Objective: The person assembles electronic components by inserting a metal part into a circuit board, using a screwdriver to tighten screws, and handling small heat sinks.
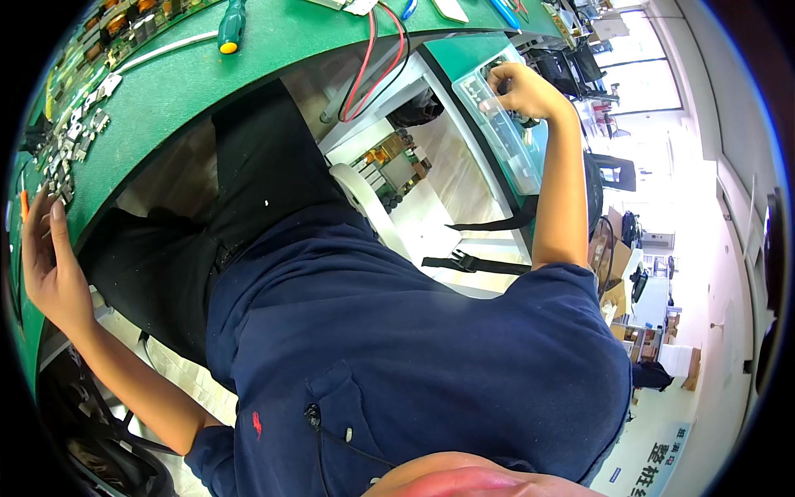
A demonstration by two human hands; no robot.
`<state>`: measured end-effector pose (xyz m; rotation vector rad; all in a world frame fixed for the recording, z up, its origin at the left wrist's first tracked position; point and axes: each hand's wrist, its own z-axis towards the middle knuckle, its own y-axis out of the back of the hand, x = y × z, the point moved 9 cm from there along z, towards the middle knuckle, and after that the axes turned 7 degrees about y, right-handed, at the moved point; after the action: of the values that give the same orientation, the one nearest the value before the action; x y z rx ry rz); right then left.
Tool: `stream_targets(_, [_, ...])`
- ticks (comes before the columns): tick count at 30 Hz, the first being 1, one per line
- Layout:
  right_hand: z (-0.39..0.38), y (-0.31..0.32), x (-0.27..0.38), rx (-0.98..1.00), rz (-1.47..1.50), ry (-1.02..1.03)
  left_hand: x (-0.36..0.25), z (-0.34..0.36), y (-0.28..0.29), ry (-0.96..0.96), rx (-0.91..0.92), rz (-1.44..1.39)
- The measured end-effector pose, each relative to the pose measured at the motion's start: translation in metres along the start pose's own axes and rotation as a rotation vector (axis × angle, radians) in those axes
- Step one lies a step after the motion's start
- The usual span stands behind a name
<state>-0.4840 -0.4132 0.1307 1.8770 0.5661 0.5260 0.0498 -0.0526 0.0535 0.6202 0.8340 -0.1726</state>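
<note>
My left hand [54, 269] rests at the green bench's left edge, fingers stretched out, palm bare. Just beyond its fingertips lies a loose pile of small silvery metal connectors [81, 137]. Out to the right, my right hand [530, 89] reaches into a clear plastic compartment box [507, 145] on a green-topped side surface. Its fingers are curled, with thumb and fingertips down in the far compartments among small parts. Whatever sits between those fingertips is too small and hidden to name.
A green screwdriver [232, 29] lies on the green bench [170, 99], near circuit boards [116, 33]. Red and black wires [364, 74] hang over its edge. Below stand a drawer unit with a circuit board [389, 170] and a black buckled strap [476, 263].
</note>
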Motion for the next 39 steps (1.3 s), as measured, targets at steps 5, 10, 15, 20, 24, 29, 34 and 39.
stream_targets(5, [-0.001,0.000,-0.004,-0.027,0.225,0.065,-0.003,0.001,-0.002,0.014,-0.001,0.011])
stream_targets(10, [0.000,0.029,-0.004,-0.040,0.080,0.127,0.001,-0.004,0.003,0.020,-0.027,-0.040])
stream_targets(15, [-0.031,0.134,0.048,-0.462,0.021,0.222,-0.039,-0.003,-0.004,0.003,-0.098,-0.196])
stream_targets(20, [-0.017,0.158,0.175,-0.911,0.532,0.575,-0.064,-0.001,0.004,-0.072,-0.118,-0.153])
stream_targets(24, [0.056,0.076,0.295,-0.711,0.832,0.673,-0.096,-0.014,0.007,-0.160,-0.137,-0.008])
stream_targets(29, [0.105,-0.022,0.367,-0.633,1.025,0.670,-0.123,-0.021,-0.027,-0.248,-0.003,0.101])
stream_targets(34, [0.073,-0.017,0.394,-0.809,0.571,0.814,-0.120,-0.029,-0.046,-0.268,0.061,0.236])
stream_targets(39, [0.074,0.006,0.365,-0.994,0.384,0.876,-0.118,-0.031,-0.049,-0.290,0.039,0.222])
